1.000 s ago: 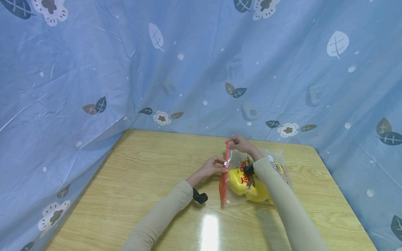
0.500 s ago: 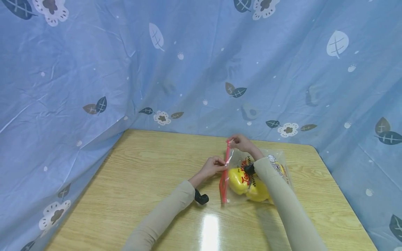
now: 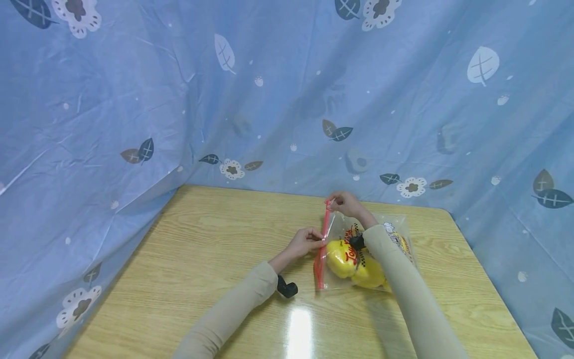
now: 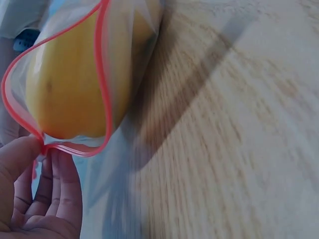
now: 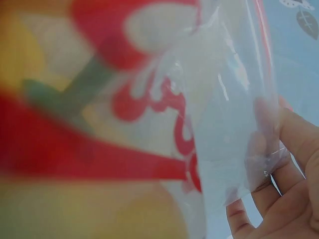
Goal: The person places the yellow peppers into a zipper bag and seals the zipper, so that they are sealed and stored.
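A clear zip bag [image 3: 338,222] with a red zip edge, red lettering and a cartoon print lies on the right part of the table. Several smooth yellow rounded things [image 3: 339,259] are inside it. My left hand [image 3: 301,243] pinches the red zip edge near its middle, between thumb and fingers. In the left wrist view the two red strips [image 4: 102,64] part into a loop beside that pinch, with a yellow thing [image 4: 70,84] right behind the mouth. My right hand [image 3: 344,203] pinches the bag's far corner, at the end of the zip. My right forearm hides part of the bag.
The wooden table [image 3: 215,234] carries a bright light reflection near its front. A blue curtain [image 3: 278,99] with leaf and flower prints hangs behind and along both sides. A black wrist camera [image 3: 287,287] sits below my left wrist.
My left fingers have shifted on the red edge and now pinch it slightly nearer me than half a second ago. The zip's far end and my right hand have moved slightly right.
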`<state>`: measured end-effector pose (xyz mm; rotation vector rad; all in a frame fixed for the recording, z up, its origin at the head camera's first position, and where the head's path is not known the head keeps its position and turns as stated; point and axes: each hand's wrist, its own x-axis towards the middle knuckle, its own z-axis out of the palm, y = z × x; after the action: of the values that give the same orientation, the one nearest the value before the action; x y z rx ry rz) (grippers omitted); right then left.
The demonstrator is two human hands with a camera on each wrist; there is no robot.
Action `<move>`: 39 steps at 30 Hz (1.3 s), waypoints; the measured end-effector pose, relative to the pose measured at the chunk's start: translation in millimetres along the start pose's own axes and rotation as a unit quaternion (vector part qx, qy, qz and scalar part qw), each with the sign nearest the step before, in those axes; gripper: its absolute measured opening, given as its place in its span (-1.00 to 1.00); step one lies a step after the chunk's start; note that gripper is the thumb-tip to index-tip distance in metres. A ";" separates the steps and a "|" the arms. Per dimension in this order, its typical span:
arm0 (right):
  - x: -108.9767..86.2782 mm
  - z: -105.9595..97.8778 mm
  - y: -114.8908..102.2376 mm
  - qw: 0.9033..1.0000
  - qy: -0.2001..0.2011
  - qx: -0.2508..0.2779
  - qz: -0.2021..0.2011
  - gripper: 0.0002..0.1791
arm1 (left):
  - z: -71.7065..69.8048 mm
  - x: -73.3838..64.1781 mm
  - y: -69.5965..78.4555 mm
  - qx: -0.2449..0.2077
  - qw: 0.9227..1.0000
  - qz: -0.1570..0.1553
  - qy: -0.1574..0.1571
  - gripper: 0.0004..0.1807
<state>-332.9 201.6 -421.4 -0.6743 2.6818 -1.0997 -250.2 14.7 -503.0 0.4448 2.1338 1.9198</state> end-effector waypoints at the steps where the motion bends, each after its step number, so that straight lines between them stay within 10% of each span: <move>1: 0.1 -0.2 0.1 1.000 0.001 0.001 -0.001 -0.77 | -0.1 -1.9 2.5 -0.001 1.000 0.001 -0.003 -0.78; 26: 0.5 -3.5 5.0 1.000 0.010 0.002 -0.018 -0.80 | -0.7 -37.6 19.1 -0.001 0.997 0.021 -0.074 -0.79; 39: -3.3 -6.8 7.2 0.999 0.034 0.002 -0.016 -0.79 | 5.4 -44.0 -8.0 0.054 0.994 0.013 -0.094 -0.83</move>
<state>-334.6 211.9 -421.6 -0.6930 2.7334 -1.1569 -208.0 2.3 -512.8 0.6503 2.1238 1.7074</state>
